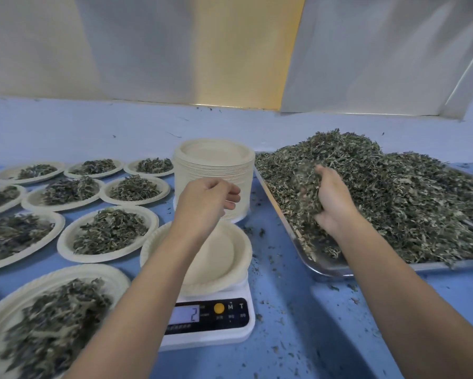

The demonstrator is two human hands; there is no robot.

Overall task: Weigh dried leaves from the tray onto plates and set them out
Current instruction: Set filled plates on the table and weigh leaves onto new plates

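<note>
A metal tray [325, 269] on the right holds a big heap of dried leaves [407, 192]. My right hand [331, 198] grips a handful of leaves [307, 190] at the heap's left side. A white scale [210, 324] stands in the middle, its display reading 2, with an empty paper plate [229, 258] on it. My left hand [208, 201] hovers above that plate with fingers curled and nothing visible in them. Behind it stands a tall stack of empty plates [216, 165].
Several paper plates of dried leaves [109, 231] lie on the blue table to the left, one close at the front left [52, 324]. Leaf crumbs are scattered on the table [298, 310] between scale and tray. A white wall rises behind.
</note>
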